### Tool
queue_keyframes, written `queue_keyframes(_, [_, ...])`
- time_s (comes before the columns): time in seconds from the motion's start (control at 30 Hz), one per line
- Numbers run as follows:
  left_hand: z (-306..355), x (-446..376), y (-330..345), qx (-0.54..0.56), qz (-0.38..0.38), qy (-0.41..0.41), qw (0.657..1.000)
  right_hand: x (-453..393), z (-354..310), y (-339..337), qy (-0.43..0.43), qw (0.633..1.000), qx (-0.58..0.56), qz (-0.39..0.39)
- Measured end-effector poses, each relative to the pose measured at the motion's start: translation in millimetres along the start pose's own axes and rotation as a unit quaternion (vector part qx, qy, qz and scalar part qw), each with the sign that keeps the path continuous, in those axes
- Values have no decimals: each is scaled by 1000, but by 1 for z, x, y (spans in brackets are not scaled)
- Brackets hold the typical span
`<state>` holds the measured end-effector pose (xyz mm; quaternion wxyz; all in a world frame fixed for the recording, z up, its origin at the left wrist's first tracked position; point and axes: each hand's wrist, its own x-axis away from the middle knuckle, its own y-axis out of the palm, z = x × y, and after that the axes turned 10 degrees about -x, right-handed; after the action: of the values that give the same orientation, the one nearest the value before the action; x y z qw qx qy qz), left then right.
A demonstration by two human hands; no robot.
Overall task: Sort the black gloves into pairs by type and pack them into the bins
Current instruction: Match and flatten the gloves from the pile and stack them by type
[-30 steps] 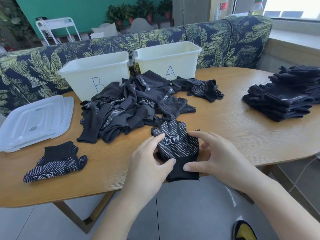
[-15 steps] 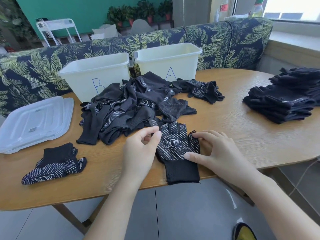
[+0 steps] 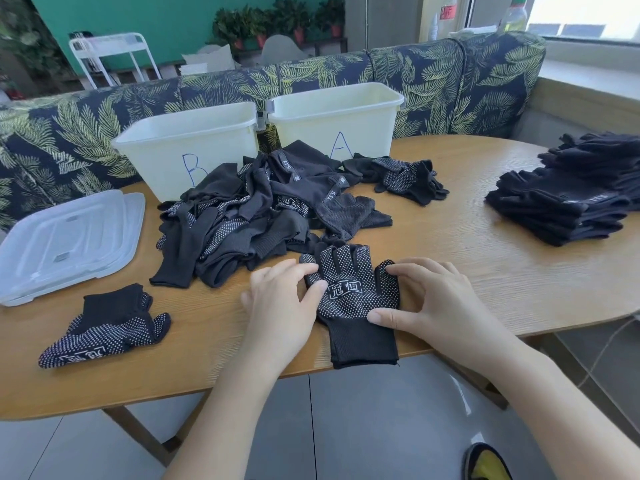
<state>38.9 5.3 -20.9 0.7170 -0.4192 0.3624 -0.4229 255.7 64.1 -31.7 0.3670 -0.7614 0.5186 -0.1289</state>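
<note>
1. A dotted glove [image 3: 353,292] lies flat, palm side up, at the near edge of the wooden table [image 3: 485,258], its cuff hanging slightly over the edge.
2. The left hand [image 3: 280,306] rests on the glove's left side, fingers loosely bent, fingertips pressing the fabric; it grasps nothing.
3. The right hand [image 3: 433,303] rests on the glove's right side, thumb on the wrist seam and fingertips touching the glove's thumb; it also presses rather than grasps.
4. Just behind the glove sits a loose heap of gloves [image 3: 263,213], mixed dotted and plain.
5. Behind the heap stand two white bins side by side: bin B [image 3: 187,147] on the left, bin A [image 3: 339,116] on the right.
6. A small bundle of dotted gloves [image 3: 405,178] lies in front of bin A.
7. A folded dotted pair [image 3: 107,327] lies apart near the left front edge.
8. Clear lids [image 3: 65,244] rest at the far left.
9. A neat stack of gloves [image 3: 568,199] sits at the right end.
</note>
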Motion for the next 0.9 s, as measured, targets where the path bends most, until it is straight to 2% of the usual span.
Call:
queue_keyframes(0.13, [-3, 1, 1, -7, 0, 3, 1000, 1, 2, 0, -6, 1000, 12, 2])
queue_keyframes(0.33, [-3, 3, 1, 99, 94, 57, 989, 1, -4, 3, -36, 997, -43, 49])
queue_keyframes(0.67, [5, -11, 2, 122, 43, 49, 990, -35, -17, 12, -37, 996, -82, 9])
queue_keyframes(0.9, [9, -23, 6, 197, 25, 33, 980, -41, -12, 12, -5, 982, -185, 28])
